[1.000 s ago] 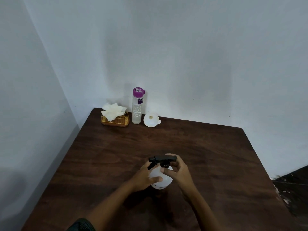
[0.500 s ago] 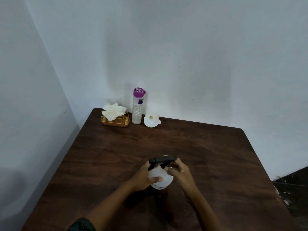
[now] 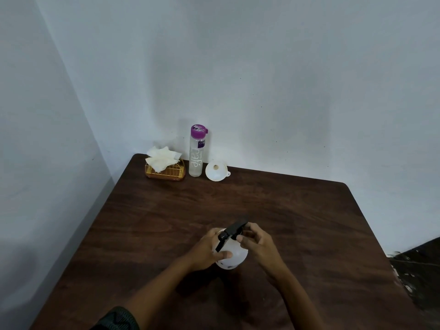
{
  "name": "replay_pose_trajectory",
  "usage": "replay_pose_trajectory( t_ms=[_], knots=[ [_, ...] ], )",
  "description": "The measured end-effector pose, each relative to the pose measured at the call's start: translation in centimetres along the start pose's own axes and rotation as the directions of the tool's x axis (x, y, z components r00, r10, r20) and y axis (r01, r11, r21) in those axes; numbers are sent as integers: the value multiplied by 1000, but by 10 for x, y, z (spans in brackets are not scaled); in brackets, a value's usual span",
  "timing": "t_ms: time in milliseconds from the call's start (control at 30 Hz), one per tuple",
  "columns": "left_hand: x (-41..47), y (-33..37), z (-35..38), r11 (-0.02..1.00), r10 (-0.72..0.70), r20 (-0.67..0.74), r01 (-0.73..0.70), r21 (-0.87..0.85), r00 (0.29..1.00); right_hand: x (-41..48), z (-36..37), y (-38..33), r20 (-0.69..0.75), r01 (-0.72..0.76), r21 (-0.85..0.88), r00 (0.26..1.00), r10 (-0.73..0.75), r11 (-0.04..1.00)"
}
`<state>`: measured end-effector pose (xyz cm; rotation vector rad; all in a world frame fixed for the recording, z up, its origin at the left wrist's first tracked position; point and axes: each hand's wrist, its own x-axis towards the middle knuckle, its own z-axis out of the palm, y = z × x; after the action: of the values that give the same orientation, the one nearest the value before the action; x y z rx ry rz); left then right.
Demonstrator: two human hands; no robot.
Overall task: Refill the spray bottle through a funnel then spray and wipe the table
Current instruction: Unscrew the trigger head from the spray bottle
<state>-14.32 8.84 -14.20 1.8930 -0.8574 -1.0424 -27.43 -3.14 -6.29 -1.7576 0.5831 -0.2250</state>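
A round white spray bottle [image 3: 234,257] with a black trigger head [image 3: 232,232] stands near the middle of the dark wooden table [image 3: 309,234]. My left hand [image 3: 207,251] grips the bottle's body from the left, thumb across its front. My right hand [image 3: 258,244] pinches the black head at its collar from the right. At the far left corner stand a clear water bottle with a purple cap [image 3: 197,151] and a white funnel [image 3: 216,170] lying on its side.
A small golden wire holder with white tissues [image 3: 164,165] sits left of the water bottle, against the wall. Walls close the table's far and left sides. Dark floor shows past the right edge.
The black spray head has turned: its nozzle now points away to the right and its trigger swings toward the left. My right hand's fingers shifted around the collar. The bottle's body stayed in place.
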Motion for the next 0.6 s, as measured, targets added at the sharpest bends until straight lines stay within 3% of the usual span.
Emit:
replay_pose_trajectory(
  t_ms=[167, 400, 600],
  knots=[
    [-1, -5, 0, 995, -26, 3, 26, -94, 1000, -2, 2, 0, -9, -40, 75, 999, 41, 996],
    [0, -3, 1, 998, -15, 47, 17, -56, 999, 3, 10, -6, -98, 32, 11, 995, -30, 999],
    [0, -6, -1, 993, -61, 17, 62, -101, 998, 3, -1, -8, 21, 45, -33, 999, -44, 998]
  ],
)
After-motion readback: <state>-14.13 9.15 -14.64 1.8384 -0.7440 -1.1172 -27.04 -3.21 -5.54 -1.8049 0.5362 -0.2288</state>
